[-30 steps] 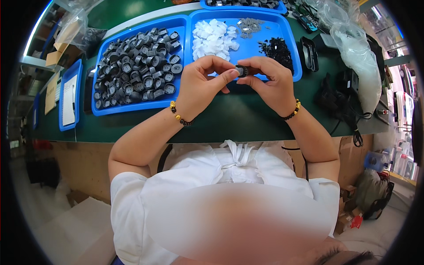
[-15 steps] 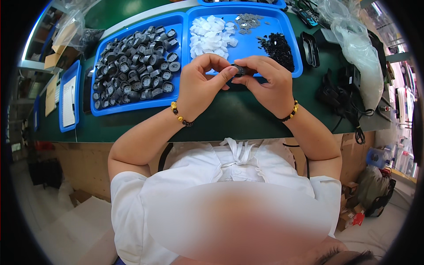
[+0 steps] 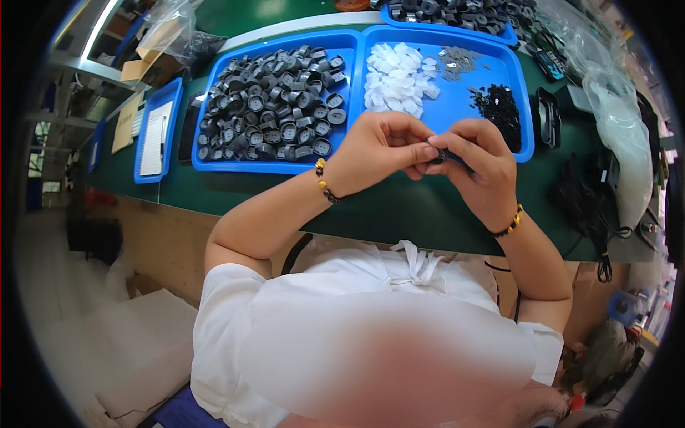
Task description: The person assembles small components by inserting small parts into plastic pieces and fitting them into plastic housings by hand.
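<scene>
My left hand [image 3: 378, 151] and my right hand [image 3: 485, 167] meet over the near edge of the right blue tray [image 3: 457, 103]. Thumbs and fingertips of both pinch one small dark grey plastic housing [image 3: 439, 155], mostly covered by the fingers. Whether a smaller part is also between the fingertips cannot be made out. Inside that tray lie a heap of translucent white pieces [image 3: 399, 78], small grey parts [image 3: 458, 63] and a pile of tiny black parts [image 3: 499, 114]. To the left, another blue tray [image 3: 264, 168] holds many similar dark grey oval housings [image 3: 267, 107].
A third blue tray [image 3: 457, 30] of dark parts sits at the back. Left stands a small blue tray with a notepad [image 3: 155, 139] and pen. On the right are a black case [image 3: 548, 118], plastic bags [image 3: 621, 135] and black cables [image 3: 581, 200]. The table [image 3: 399, 214] is green.
The view has shifted, so trays and table appear farther right and lower, and more of the back tray shows. Both hands still pinch the housing, with slightly altered finger positions.
</scene>
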The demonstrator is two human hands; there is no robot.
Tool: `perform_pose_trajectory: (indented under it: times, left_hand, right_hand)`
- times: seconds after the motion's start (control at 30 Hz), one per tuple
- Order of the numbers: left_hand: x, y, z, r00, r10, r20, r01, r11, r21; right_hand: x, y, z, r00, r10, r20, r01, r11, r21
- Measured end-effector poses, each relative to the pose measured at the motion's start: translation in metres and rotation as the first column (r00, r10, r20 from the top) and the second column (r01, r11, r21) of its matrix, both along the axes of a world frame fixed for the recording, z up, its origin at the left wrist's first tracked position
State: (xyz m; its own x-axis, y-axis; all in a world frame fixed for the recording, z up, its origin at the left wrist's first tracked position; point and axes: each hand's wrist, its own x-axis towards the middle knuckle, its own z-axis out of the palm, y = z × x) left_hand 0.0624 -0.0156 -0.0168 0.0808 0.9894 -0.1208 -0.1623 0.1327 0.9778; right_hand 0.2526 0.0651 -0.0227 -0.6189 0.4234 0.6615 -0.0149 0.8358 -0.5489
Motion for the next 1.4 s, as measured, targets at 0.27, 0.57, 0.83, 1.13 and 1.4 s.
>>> perform_pose_trajectory:
  times: [0.27, 0.57, 0.83, 1.13, 1.4]
  left_hand:
    - [0.007, -0.005, 0.000, 0.998, 0.019, 0.059, -0.019, 1.000, 0.000]
    - [-0.006, -0.001, 0.006, 0.952, -0.290, 0.095, 0.282, 0.955, 0.095]
    - [-0.001, -0.006, 0.014, 0.974, -0.218, 0.064, 0.217, 0.976, 0.023]
    - [0.002, -0.009, 0.010, 0.967, -0.248, 0.057, 0.244, 0.967, 0.070]
    - [0.003, -0.006, 0.005, 0.994, -0.106, 0.016, 0.106, 0.994, -0.001]
  right_hand:
    - [0.003, 0.001, 0.003, 0.999, 0.042, 0.005, -0.042, 0.999, -0.012]
    - [0.008, -0.002, 0.017, 0.990, 0.142, -0.012, -0.142, 0.988, -0.052]
    - [0.010, -0.005, 0.018, 0.993, 0.115, -0.018, -0.117, 0.987, -0.113]
    - [0.012, -0.007, 0.024, 0.989, 0.145, 0.036, -0.139, 0.981, -0.133]
    - [0.009, -0.007, 0.019, 0.991, 0.092, 0.101, -0.077, 0.987, -0.144]
